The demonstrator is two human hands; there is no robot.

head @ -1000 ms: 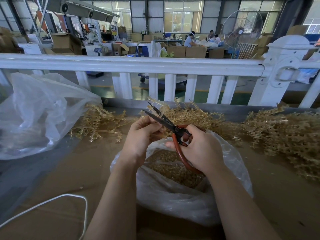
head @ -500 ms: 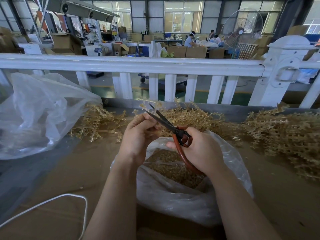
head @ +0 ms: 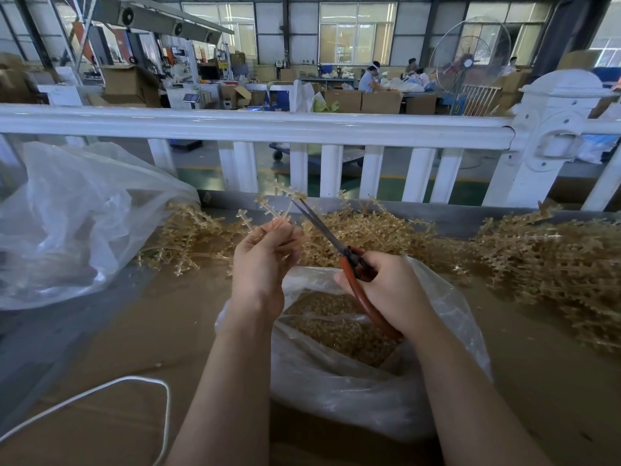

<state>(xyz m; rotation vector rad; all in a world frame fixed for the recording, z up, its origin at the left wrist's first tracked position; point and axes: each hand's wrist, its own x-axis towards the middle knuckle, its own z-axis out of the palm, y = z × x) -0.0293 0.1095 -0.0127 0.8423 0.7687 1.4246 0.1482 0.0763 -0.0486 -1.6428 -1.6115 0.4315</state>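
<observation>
1. A large clear plastic bag (head: 67,223) lies slumped on the table (head: 117,331) at nine o'clock from the hands, well apart from them
2. A white cord (head: 111,388) loops over the table at seven o'clock, near the left forearm
3. A loose pile of tan plastic sprigs (head: 188,237) lies just beside the big bag, at ten o'clock from the left hand
4. The left hand (head: 265,260) is raised with its back to the camera and its fingers curled; thumb and fingertips pinch the stem of one tan sprig (head: 280,205), which stands up out of the hand toward twelve o'clock, in front of the white railing (head: 302,127)
5. The scissors (head: 324,230) slant from four o'clock up to ten o'clock, blades drawn close together, tips at the sprig's top branch; whether they touch it cannot be told
6. The right hand (head: 393,290), at three o'clock from the left hand, has its fingers wrapped round the scissors' red handles
7. Beneath both hands, at six o'clock, an open clear bag (head: 353,405) sits on the table, holding small tan cut pieces (head: 336,327)
8. A larger heap of tan sprigs (head: 554,264) lies at three o'clock, near that bag's right side
</observation>
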